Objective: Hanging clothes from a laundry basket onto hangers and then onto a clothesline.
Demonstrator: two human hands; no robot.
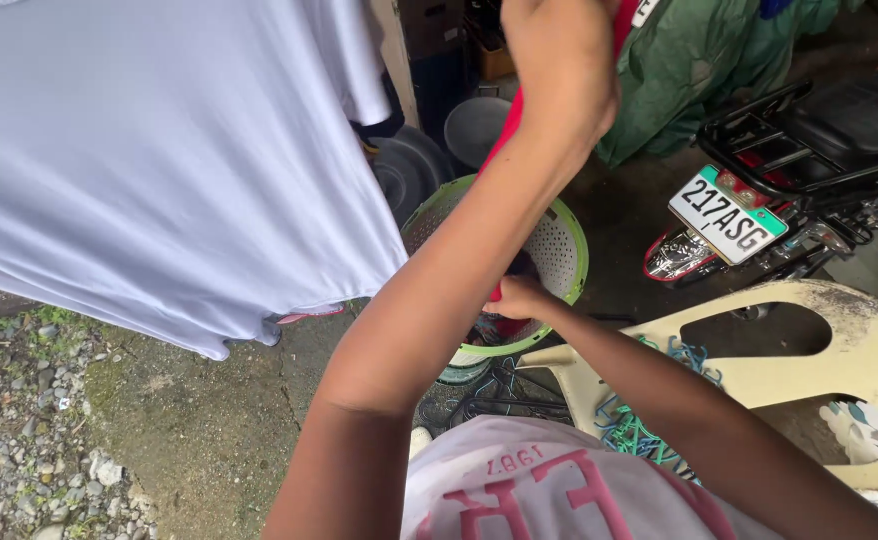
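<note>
We raise our left hand [559, 70], grip closed on the top of a red garment [507, 130]; our right hand [521, 298] pinches its lower end above the green laundry basket [569, 250], beside a hanging white shirt [159, 160].

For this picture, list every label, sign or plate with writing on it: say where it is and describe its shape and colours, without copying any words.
Number plate: rear of the motorcycle, right; white rectangle, green strip along one edge, dark characters.
Shirt print: on the wearer's white shirt, bottom centre; red block shapes.
White tag: top edge, on the red cloth; partly cut off.
</note>
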